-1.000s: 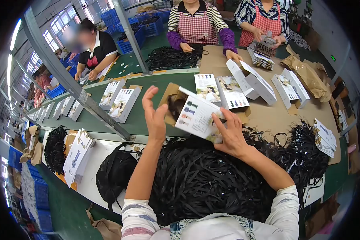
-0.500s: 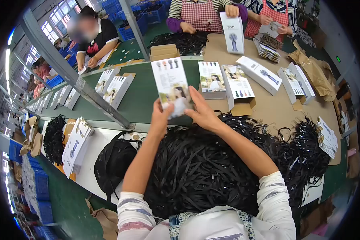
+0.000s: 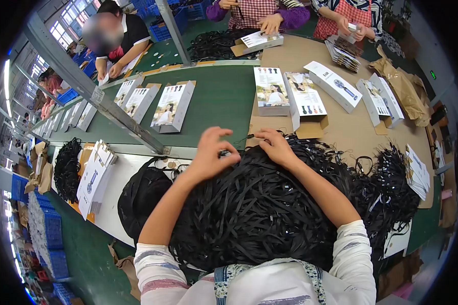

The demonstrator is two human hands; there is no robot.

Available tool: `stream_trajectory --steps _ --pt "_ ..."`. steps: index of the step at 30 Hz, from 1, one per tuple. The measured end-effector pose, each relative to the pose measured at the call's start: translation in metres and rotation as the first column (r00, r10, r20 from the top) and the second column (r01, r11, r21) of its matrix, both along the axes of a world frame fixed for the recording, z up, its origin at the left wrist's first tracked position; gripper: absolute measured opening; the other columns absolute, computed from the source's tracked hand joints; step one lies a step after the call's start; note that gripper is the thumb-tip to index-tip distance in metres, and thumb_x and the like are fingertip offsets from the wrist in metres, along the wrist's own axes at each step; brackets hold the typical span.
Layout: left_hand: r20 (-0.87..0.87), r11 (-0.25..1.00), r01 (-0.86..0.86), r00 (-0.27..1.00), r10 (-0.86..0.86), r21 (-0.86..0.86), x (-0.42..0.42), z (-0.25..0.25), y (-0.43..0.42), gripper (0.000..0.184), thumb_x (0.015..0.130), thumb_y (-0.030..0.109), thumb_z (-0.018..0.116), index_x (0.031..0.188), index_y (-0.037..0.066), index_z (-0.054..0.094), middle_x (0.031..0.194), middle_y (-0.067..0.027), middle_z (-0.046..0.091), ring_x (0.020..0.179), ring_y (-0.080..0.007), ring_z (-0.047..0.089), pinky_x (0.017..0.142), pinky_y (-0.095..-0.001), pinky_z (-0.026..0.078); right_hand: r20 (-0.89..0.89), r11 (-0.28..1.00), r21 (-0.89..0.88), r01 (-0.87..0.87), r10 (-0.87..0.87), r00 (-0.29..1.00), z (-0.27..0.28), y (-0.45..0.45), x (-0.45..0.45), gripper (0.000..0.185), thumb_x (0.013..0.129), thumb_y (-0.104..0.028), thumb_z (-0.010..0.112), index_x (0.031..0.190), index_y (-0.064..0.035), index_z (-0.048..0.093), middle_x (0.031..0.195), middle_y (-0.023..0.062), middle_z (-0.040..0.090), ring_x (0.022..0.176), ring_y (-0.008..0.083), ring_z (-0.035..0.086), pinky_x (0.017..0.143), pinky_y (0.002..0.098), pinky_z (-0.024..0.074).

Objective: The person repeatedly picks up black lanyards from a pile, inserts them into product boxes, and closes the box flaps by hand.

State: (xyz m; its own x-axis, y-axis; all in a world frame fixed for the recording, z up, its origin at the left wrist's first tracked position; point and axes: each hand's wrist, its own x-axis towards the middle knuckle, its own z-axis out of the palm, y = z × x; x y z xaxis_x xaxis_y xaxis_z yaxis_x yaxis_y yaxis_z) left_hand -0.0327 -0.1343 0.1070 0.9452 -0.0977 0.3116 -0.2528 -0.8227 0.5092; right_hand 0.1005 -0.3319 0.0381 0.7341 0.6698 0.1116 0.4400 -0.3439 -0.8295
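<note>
Left hand [image 3: 215,155] is hanging over the far-left edge of the strap heap [image 3: 249,213], its fingers curving well apart from the thumb and holding nothing visible. Right hand [image 3: 277,147] is bending palm-down over the heap's far edge, fingertips drawing together; whether they are gripping anything cannot be told. Black and tangled, the heap is spreading before the torso, small bright bits glinting through it. Beyond it the green counter [image 3: 219,101] is stretching; far-right of it, a cardboard sheet [image 3: 341,142] is bearing printed boxes [image 3: 272,91]; far-left, a metal post [image 3: 102,104] is slanting across the view; left, a black bundle [image 3: 143,198] is sitting beside it.
</note>
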Motion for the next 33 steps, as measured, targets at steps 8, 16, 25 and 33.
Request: stream_trajectory --steps 8,16,25,33 --pt "-0.049 0.999 0.035 0.998 -0.034 0.023 0.008 -0.009 -0.038 0.016 0.07 0.017 0.072 0.08 0.008 0.064 0.112 -0.0092 0.056 0.113 -0.0313 0.044 0.095 -0.04 0.035 -0.091 0.997 0.069 0.044 -0.038 0.995 0.024 -0.006 0.0 0.035 0.085 -0.018 0.054 0.117 -0.0034 0.055 0.126 0.0177 0.048 0.112 0.026 0.05 0.09 0.0324 0.0413" --pt "-0.232 0.045 -0.228 0.965 -0.123 -0.973 0.035 0.098 -0.04 0.021 0.094 0.027 0.046 0.086 0.008 0.052 0.089 -0.005 0.06 0.064 -0.0078 0.052 0.056 -0.0205 0.042 -0.465 0.721 0.564 -0.403 0.68 0.566 0.111 0.008 -0.078 0.042 0.091 -0.028 0.049 0.119 0.0034 0.045 0.106 0.0114 0.06 0.096 0.0134 0.055 0.088 0.0297 0.0415" --pt "-0.426 0.39 -0.269 0.811 -0.401 -0.88 0.014 0.084 -0.061 0.083 0.083 0.072 0.017 0.103 0.003 0.059 0.083 -0.0064 0.062 0.057 -0.0077 0.049 0.047 -0.0185 0.034 -0.059 0.806 -0.195 -0.559 0.559 0.827 0.206 -0.013 -0.091 0.036 0.087 -0.027 0.041 0.077 0.0001 0.063 0.07 0.0169 0.063 0.066 0.0299 0.061 0.069 0.0358 0.0479" --pt "-0.33 0.494 -0.112 0.863 -0.381 -0.862 0.009 0.079 -0.041 0.038 0.094 0.034 0.043 0.07 0.006 0.053 0.07 -0.0031 0.05 0.065 -0.0116 0.046 0.063 -0.0227 0.037 -0.351 0.935 -0.134 -0.328 0.265 0.898 0.182 -0.064 -0.013 0.04 0.09 -0.034 0.048 0.066 -0.0032 0.057 0.057 0.0033 0.057 0.057 0.0103 0.056 0.052 0.0248 0.0417"
